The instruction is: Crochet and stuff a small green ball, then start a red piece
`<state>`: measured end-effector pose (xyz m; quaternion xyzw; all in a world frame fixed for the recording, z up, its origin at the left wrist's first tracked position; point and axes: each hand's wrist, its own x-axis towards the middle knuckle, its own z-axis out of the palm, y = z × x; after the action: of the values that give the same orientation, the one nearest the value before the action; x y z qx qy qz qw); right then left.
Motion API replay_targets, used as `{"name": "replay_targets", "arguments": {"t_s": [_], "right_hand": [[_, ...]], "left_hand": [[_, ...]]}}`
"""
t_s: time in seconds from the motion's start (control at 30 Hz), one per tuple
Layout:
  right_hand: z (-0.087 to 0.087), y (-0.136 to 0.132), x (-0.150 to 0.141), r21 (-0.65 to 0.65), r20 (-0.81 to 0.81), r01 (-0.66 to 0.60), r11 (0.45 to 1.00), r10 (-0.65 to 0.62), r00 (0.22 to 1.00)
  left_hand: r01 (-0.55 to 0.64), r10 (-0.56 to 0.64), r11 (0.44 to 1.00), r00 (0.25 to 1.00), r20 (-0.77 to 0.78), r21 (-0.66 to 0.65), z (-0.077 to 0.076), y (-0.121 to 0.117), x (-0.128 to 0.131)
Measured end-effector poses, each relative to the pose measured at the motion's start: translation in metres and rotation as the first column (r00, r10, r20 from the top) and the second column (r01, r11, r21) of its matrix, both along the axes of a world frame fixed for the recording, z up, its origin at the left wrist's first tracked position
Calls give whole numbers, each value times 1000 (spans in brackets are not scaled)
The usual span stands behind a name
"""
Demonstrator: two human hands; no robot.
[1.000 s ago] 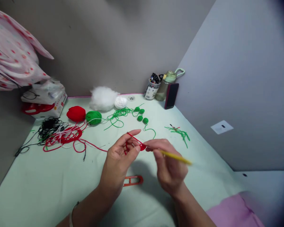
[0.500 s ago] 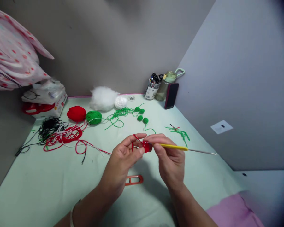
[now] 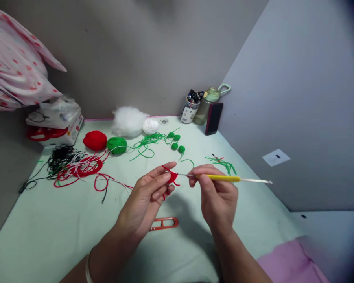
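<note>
Between the thumb and fingers of my left hand [image 3: 147, 192] is a small red crochet piece [image 3: 173, 178], with red yarn looped over the index finger. My right hand [image 3: 218, 192] grips a crochet hook [image 3: 224, 178] by its yellow handle. One metal end of the hook reaches left to the red piece's upper edge; the other points out to the right. Just how the tip sits in the stitches is too small to tell. Below my hands an orange-red flat tool [image 3: 175, 223] lies on the table, partly hidden by my left wrist.
A red yarn ball [image 3: 94, 140], green yarn ball [image 3: 117, 145], white yarn ball [image 3: 150, 126] and white stuffing [image 3: 129, 121] line the back. Tangled black yarn [image 3: 61, 159] lies left. Several green crocheted balls [image 3: 181, 149], a pen cup [image 3: 190, 111], bottle [image 3: 202, 112] and phone [image 3: 214, 118] stand beyond.
My left hand has shifted slightly left with the red piece and turned it. My right hand has moved right with the hook, exposing its metal shaft between my hands.
</note>
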<state>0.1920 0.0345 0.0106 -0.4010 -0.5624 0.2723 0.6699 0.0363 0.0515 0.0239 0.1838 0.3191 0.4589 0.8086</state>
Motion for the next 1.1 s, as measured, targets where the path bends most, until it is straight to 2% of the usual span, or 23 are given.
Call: {"name": "replay_targets", "arguments": {"t_s": [0.07, 0.1, 0.17, 0.2, 0.27, 0.3, 0.37, 0.43, 0.5, 0.57, 0.6, 0.67, 0.73, 0.8, 0.87, 0.97, 1.03, 1.1], "right_hand": [[1, 1, 0, -65, -92, -69, 996, 63, 994], [1, 0, -2, -69, -57, -71, 995, 67, 996], [0, -5, -5, 6, 168, 10, 1000, -10, 986], [-2, -8, -7, 79, 313, 57, 995, -79, 947], [-4, -12, -8, 229, 495, 107, 968, -211, 843], [-5, -12, -8, 265, 511, 114, 957, -240, 825], [-4, -9, -5, 235, 405, 134, 963, -223, 887], [-1, -2, 0, 115, 180, 126, 985, -145, 973], [3, 4, 2, 0, -46, 49, 999, -49, 998], [5, 6, 2, -63, -151, -53, 997, 43, 988], [5, 5, 1, -76, -127, -82, 994, 72, 989], [3, 0, -3, -41, 81, -57, 998, 60, 995], [-1, -6, -7, 106, 355, 37, 994, -72, 932], [-5, -9, -9, 250, 453, 105, 962, -212, 866], [-6, -9, -8, 236, 368, 119, 964, -202, 908], [-2, -3, -3, -11, 76, -15, 1000, 15, 997], [1, 0, 0, -115, -91, -143, 983, 133, 987], [2, 0, 1, -134, -138, -193, 972, 175, 975]], "left_hand": [[-36, 41, 997, 997, -69, 64, -1, -2, 2], [-65, 76, 992, 992, -102, 110, -3, -4, 3], [-122, 149, 975, 979, -137, 188, -5, -8, 8], [-131, 159, 972, 978, -137, 194, -5, -10, 10], [-83, 96, 987, 991, -98, 136, -5, -11, 12], [-33, 39, 996, 997, -66, 83, -5, -11, 12], [42, -42, 999, 999, 0, -4, -3, -7, 9], [54, -53, 998, 998, 25, -30, -1, -2, 5], [16, -16, 1000, 1000, -23, 5, 0, 0, 3], [-37, 48, 995, 991, -125, 95, -1, -2, 3], [-65, 94, 986, 978, -186, 151, -1, -4, 4], [-103, 171, 965, 943, -286, 240, -3, -9, 8], [-97, 170, 965, 939, -299, 243, -4, -14, 11], [-65, 109, 980, 966, -235, 187, -4, -15, 13], [-8, 27, 992, 988, -150, 129, -2, -12, 11], [82, -77, 995, 994, -71, 65, 2, -6, 4], [110, -108, 993, 993, -58, 43, 4, -2, 0], [106, -102, 993, 992, -73, 48, 6, -1, -2]]}}
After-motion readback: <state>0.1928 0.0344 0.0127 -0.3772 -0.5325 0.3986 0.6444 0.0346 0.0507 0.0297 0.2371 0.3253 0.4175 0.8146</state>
